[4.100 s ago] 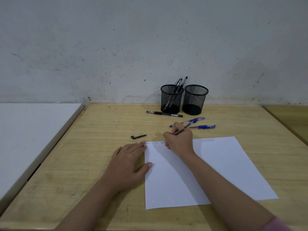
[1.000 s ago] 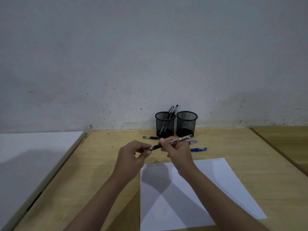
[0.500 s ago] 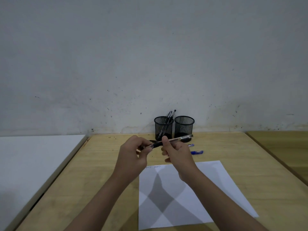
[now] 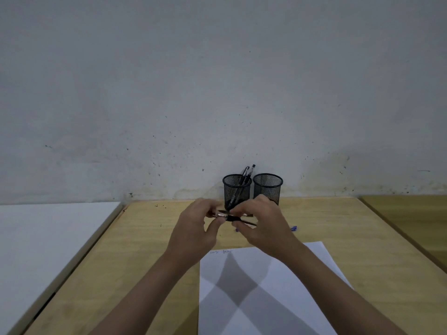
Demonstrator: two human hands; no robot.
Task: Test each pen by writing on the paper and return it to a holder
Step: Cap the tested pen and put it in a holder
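Note:
Above the wooden table, my left hand (image 4: 197, 228) and my right hand (image 4: 262, 224) both pinch a black pen (image 4: 233, 218), held level between them and blurred. A white paper (image 4: 266, 293) with a few scribbled words at its top left lies below my arms. Two black mesh holders stand against the wall: the left holder (image 4: 236, 189) has two black pens in it, the right holder (image 4: 268, 187) looks empty. Behind my hands a black pen (image 4: 248, 215) lies on the table, mostly hidden. Bits of blue pens (image 4: 294, 228) show past my right hand.
A white table (image 4: 48, 243) adjoins the wooden table (image 4: 135, 274) on the left. Another wooden surface (image 4: 416, 221) lies at the right, past a gap. The grey wall rises right behind the holders.
My hands have come closer together on the pen, and the pen now sits lower between my fingers. The view has tilted up slightly. Earlier my right hand was writing on the paper.

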